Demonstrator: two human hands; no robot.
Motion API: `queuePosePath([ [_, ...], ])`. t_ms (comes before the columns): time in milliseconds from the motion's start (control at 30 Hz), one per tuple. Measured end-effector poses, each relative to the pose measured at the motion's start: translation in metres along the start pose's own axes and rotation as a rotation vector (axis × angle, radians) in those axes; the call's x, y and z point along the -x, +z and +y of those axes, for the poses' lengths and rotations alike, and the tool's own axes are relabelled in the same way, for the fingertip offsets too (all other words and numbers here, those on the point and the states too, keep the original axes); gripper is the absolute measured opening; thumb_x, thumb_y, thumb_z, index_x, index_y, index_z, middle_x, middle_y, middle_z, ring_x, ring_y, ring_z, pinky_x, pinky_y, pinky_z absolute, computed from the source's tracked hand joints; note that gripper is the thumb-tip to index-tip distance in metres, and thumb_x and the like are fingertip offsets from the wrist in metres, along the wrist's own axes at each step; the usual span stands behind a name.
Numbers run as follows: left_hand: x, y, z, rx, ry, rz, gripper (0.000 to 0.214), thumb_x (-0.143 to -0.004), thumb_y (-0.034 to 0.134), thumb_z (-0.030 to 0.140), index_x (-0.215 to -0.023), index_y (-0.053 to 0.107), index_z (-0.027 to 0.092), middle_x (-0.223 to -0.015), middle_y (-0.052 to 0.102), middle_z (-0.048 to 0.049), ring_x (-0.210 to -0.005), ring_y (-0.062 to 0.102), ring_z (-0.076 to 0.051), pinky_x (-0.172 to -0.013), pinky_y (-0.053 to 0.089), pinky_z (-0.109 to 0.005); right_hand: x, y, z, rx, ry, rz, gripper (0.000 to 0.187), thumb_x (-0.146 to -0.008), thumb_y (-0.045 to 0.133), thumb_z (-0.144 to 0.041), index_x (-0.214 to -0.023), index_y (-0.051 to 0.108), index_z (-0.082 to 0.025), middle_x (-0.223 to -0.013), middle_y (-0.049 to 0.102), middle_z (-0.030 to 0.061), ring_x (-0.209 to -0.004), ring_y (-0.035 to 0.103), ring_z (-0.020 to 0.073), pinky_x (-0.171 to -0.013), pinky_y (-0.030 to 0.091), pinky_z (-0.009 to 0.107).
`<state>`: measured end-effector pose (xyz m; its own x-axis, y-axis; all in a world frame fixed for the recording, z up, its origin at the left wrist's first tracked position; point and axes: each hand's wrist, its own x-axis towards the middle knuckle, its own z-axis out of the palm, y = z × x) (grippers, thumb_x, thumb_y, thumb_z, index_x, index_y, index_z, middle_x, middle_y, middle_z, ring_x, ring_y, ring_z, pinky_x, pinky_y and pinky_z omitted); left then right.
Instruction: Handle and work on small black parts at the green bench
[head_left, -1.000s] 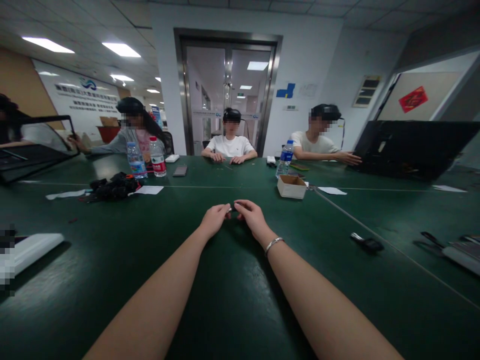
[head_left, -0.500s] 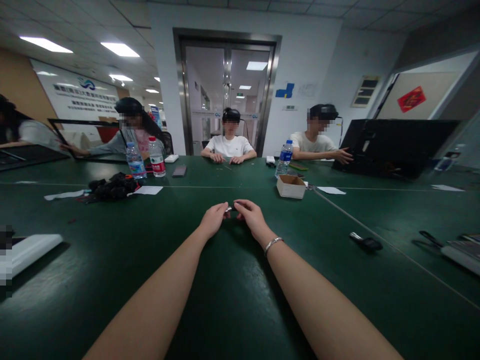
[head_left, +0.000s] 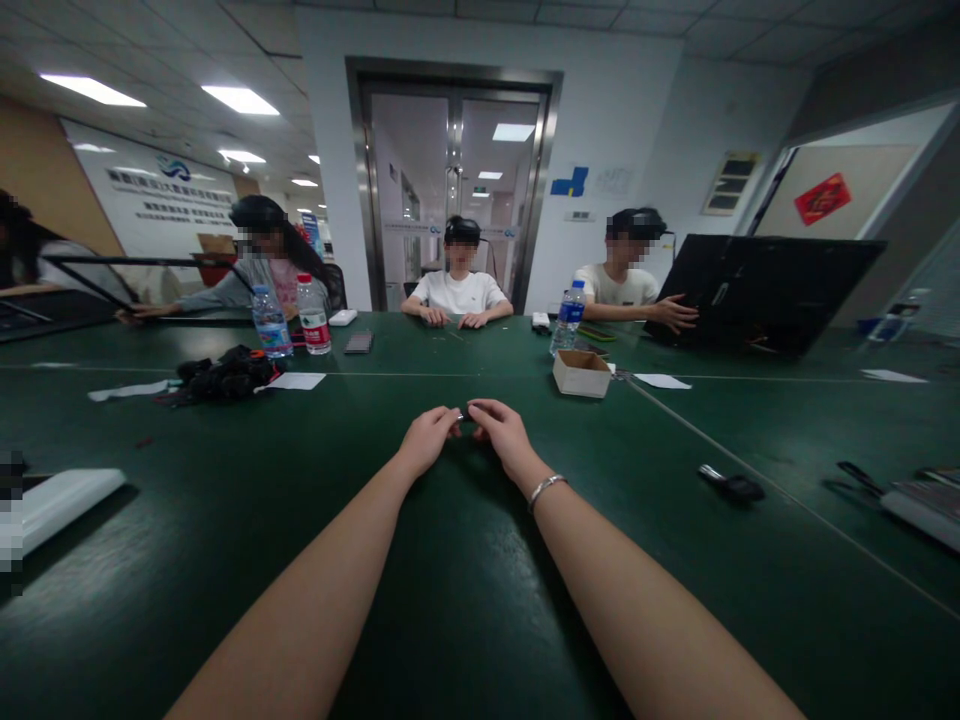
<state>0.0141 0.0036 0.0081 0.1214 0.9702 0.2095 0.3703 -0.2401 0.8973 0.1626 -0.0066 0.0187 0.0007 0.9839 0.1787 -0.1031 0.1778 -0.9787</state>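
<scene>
Between my fingertips, low over the green table (head_left: 450, 560), is a small dark object with a silvery end (head_left: 463, 416); it is too small to name. My left hand (head_left: 430, 436) pinches its silvery end, fingers closed. On its dark end the fingers of my right hand (head_left: 501, 428) are closed as well. Most of the object is hidden behind the fingers. A metal bracelet circles my right wrist. Beyond my right hand stands an open cardboard box (head_left: 583, 376).
Bottles (head_left: 271, 322) and a black tangled bundle (head_left: 229, 375) are at the left. A black-handled metal item (head_left: 731, 484) lies at the right. Across the table sit several people; one holds a large black panel (head_left: 765, 295), another a black frame (head_left: 142, 262).
My left hand has edged right, so less of the silvery end shows. The black panel has moved left with the co-worker's hand. At the far left the black frame has tipped lower.
</scene>
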Motion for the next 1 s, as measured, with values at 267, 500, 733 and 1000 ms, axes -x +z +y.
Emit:
queuePosePath([
  [267,-0.002,0.001,-0.002,0.020,0.003,0.002,0.047,-0.079,0.039,0.059,-0.068,0.059,0.017,-0.071,0.063,-0.0039,-0.070,0.056,-0.017,-0.067,0.042,-0.028,0.002,0.000,-0.002,-0.008,-0.002,-0.001,0.034,-0.063,0.070,-0.036,-0.091,0.066,-0.016,-0.074,0.063,-0.0001,-0.052,0.051,0.0077,-0.054,0.042,0.024],
  [500,0.004,0.001,0.005,0.112,-0.024,0.041,0.040,-0.079,0.044,0.056,-0.087,0.057,0.019,-0.079,0.064,-0.0032,-0.075,0.057,-0.016,-0.070,0.043,-0.027,0.001,0.000,-0.002,-0.035,0.009,0.015,0.034,-0.063,0.071,-0.038,-0.089,0.065,-0.017,-0.074,0.064,0.0000,-0.052,0.052,0.0079,-0.054,0.042,0.024],
  [733,0.016,0.013,0.035,0.285,0.119,0.258,0.038,-0.091,0.022,0.042,-0.098,0.052,0.021,-0.100,0.061,-0.0059,-0.094,0.056,-0.017,-0.081,0.045,-0.029,0.010,0.020,-0.006,-0.348,0.209,-0.111,0.027,-0.068,0.070,-0.033,-0.087,0.055,-0.021,-0.077,0.063,-0.0018,-0.053,0.058,0.0087,-0.054,0.046,0.023],
  [1000,0.009,0.002,0.019,0.025,0.054,0.388,0.045,-0.089,0.016,0.049,-0.073,0.047,0.021,-0.072,0.055,-0.0030,-0.072,0.053,-0.016,-0.070,0.044,-0.028,0.018,0.042,0.003,-0.141,0.155,-0.260,0.025,-0.074,0.064,-0.020,-0.092,0.048,-0.022,-0.065,0.055,-0.0069,-0.055,0.059,0.0093,-0.058,0.048,0.024],
])
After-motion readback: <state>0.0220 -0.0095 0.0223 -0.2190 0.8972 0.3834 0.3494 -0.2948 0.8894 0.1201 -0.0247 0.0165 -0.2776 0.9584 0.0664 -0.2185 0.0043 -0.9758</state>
